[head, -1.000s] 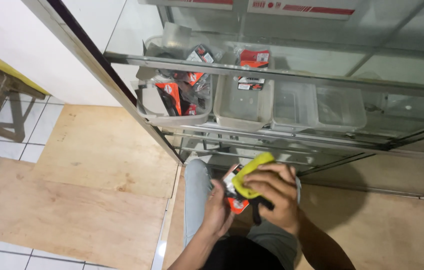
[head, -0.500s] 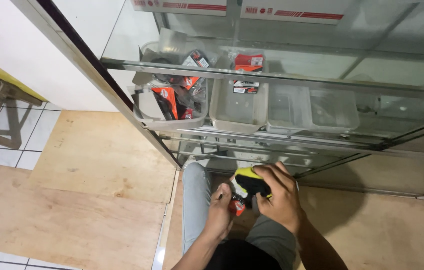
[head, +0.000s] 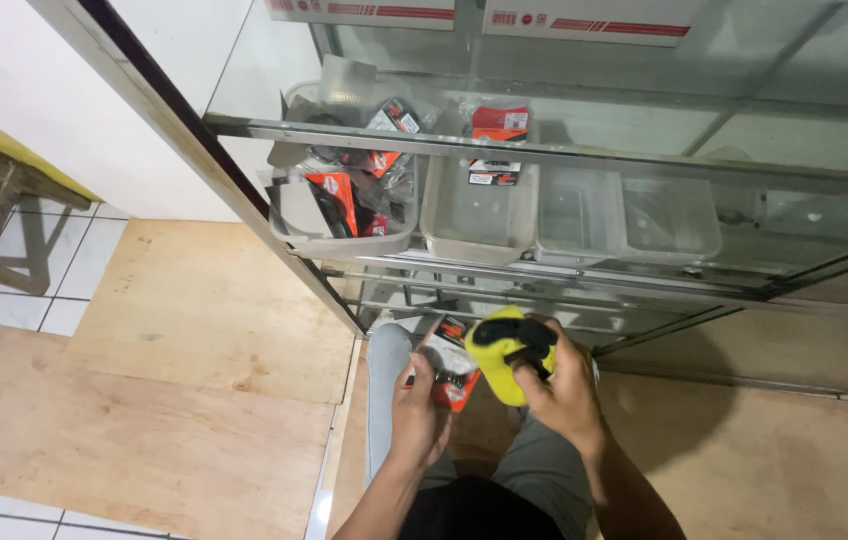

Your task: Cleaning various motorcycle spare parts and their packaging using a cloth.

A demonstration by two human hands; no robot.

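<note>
Below the glass shelf (head: 544,160), a red packet (head: 452,372) is pinched by the left hand (head: 419,415); a yellow gun (head: 504,350), partly hidden, is gripped by the right hand (head: 566,392). Red-black packets (head: 344,190) fill a bin (head: 339,245).

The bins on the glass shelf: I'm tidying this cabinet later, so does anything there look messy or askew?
Yes. The leftmost bin is overfilled: red-and-black packets lie jumbled and tilted, poking above its rim. The middle bin holds only a couple of packets, and the clear bins to the right look empty.
</note>
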